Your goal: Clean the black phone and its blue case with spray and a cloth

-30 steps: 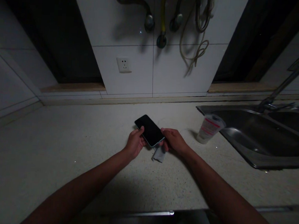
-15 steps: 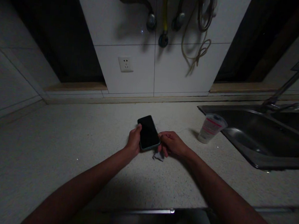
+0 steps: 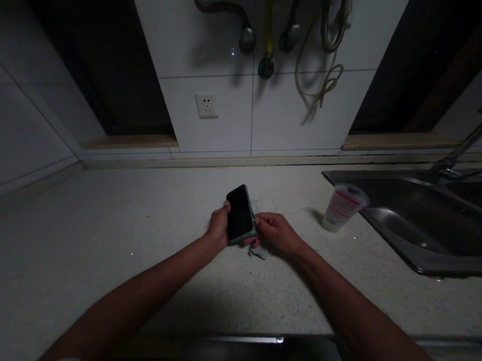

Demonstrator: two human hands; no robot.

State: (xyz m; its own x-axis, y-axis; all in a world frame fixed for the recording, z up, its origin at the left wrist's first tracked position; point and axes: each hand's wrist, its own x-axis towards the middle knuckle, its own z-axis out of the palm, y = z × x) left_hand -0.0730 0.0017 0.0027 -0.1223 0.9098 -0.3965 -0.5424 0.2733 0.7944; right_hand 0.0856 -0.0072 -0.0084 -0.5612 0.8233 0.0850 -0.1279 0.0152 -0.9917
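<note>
A smartphone (image 3: 240, 213) with a dark screen is held face up just above the counter, its top tilted to the left. My left hand (image 3: 219, 223) is closed around its left side, the thumb over the edge of the screen. At the lower right edge, my right hand (image 3: 274, 230) pinches the phone case (image 3: 250, 235), whose pale greenish rim stands a little apart from the phone there. Below my right fingers lies a small crumpled greyish scrap (image 3: 259, 252). The fingers under the phone are mostly hidden.
On the speckled counter (image 3: 173, 209), a clear plastic cup (image 3: 343, 208) with red print stands to the right, beside a metal sink (image 3: 412, 214) with a faucet (image 3: 466, 144). A wall socket (image 3: 207, 106) and hanging hoses (image 3: 270, 23) are behind. The room is dim.
The case rim has come away from the phone's lower right side under my right fingers, and the phone has turned slightly. The whole view has shifted a little.
</note>
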